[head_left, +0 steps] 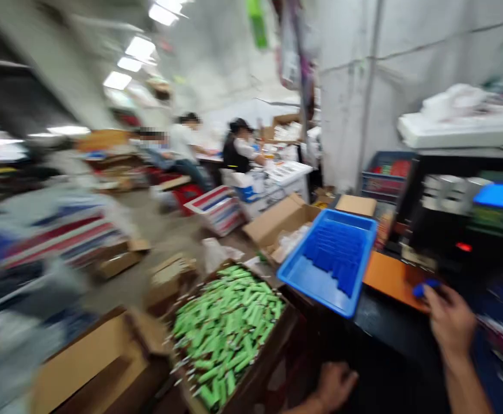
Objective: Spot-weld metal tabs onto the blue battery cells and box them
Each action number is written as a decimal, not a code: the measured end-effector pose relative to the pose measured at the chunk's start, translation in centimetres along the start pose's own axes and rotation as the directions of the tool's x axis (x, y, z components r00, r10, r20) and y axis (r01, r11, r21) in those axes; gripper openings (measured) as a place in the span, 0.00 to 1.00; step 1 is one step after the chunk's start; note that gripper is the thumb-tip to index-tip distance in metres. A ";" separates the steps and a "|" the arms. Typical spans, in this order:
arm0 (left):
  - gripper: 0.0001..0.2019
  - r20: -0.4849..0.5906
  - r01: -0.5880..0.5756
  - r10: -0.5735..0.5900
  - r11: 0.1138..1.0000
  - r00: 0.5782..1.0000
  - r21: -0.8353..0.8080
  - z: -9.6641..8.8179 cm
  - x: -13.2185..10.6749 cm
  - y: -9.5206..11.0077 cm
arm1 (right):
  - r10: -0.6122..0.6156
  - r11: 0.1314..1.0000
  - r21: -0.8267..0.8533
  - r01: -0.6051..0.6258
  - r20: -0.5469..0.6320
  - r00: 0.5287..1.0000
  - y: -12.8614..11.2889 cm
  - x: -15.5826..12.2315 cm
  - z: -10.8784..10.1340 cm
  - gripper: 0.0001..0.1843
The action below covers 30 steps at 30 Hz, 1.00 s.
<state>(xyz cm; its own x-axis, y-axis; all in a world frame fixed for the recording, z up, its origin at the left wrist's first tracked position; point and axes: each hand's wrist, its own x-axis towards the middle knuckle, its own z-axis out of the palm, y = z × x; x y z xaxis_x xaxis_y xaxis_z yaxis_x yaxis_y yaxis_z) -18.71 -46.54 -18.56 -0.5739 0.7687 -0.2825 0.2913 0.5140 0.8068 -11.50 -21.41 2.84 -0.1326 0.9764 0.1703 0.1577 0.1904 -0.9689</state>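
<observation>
- the picture is smeared by head motion, so fine detail is lost; what follows is what can be made out.
- the right hand (450,322) is stretched forward over the dark worktop (389,328), its fingertips touching a small blue piece (426,286) that lies at the near edge of an orange pad (385,276), just before a black machine (463,224) with one red light.
- whether its grip is closed on the blue piece or only resting at it i cannot tell; the fingers are curled and blurred.
- the left hand (335,384) sits low at the near edge of the worktop, fingers loosely curled downward, nothing seen in it; its grip looks slack, though blur leaves that uncertain.
- judged from this, the step in hand is a pick-up or set-down of the blue piece at the machine; a next move would call for a firm pinch on a small, light part and care not to nudge it off the pad.
- one blue tray (316,276) stands tilted just left of the pad, holding rows of blue pieces, too blurred to count.
- one brown box (273,356) below the worktop is heaped with green sticks (225,328), far too many to count.
- one empty-looking cardboard box (91,362) lies to its left; two more open cartons (277,221) stand behind the tray.
- about three other people (238,149) sit at work in the background, well apart from these hands.
</observation>
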 end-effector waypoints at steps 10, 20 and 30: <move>0.26 0.063 -0.089 0.081 0.985 0.995 0.145 1.6 1.8 -6.5 | 0.003 1.000 -0.021 -0.007 -0.166 0.986 3.5 4.5 -13.2 0.23; 0.23 0.052 0.001 -0.011 0.983 0.999 0.183 1.6 1.6 -5.5 | 0.081 0.497 -0.820 -0.284 -0.282 0.956 3.7 13.8 -18.7 0.10; 0.24 0.024 -0.044 0.040 0.989 0.999 0.144 1.4 1.3 -5.5 | 0.143 0.377 -0.855 -0.355 -0.325 0.935 5.6 16.5 -18.7 0.16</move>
<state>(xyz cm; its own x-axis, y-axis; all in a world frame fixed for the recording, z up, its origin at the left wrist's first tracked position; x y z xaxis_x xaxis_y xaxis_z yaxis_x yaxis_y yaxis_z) -19.99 -47.85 -24.13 -0.5429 0.7979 -0.2621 0.4231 0.5294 0.7353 5.51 -2.30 3.60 0.2166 0.9731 0.0785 0.9436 -0.1880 -0.2726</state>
